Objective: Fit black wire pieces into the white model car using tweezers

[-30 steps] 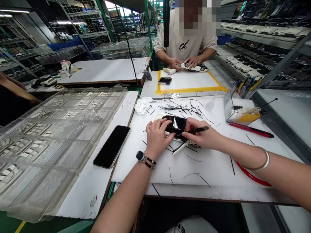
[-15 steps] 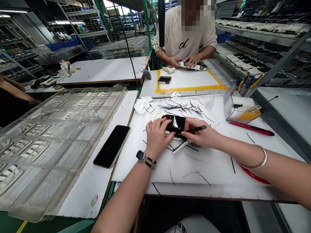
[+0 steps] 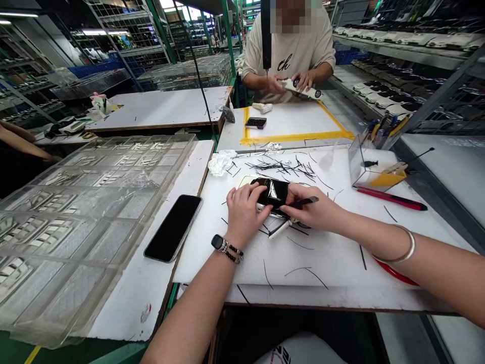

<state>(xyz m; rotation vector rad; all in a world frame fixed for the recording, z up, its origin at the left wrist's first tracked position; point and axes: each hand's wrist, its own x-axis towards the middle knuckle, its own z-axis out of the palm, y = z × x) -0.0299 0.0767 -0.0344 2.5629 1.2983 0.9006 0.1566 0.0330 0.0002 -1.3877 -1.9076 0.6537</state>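
A toy car (image 3: 273, 194) with a glossy black roof and white body lies on the white board (image 3: 326, 253) in front of me. My left hand (image 3: 245, 212) grips its left side, fingers curled over the roof. My right hand (image 3: 316, 211) rests against its right side and pinches a thin dark tool (image 3: 303, 201) whose tip points at the roof. A white stick-like part (image 3: 279, 229) lies under the car near my hands. Loose black strips (image 3: 284, 168) lie scattered behind the car.
A black phone (image 3: 173, 228) lies to the left, beside stacked clear plastic trays (image 3: 76, 212). A clear box (image 3: 369, 164) with tools and a red-handled tool (image 3: 390, 198) sit at the right. Across the table a person (image 3: 290, 50) holds a white toy car (image 3: 303, 90). Crumpled paper (image 3: 222, 163) lies behind.
My hands stay on the car, barely shifting. The person across has lifted and tilted their white car, and a hanging tool now comes down by their hand.
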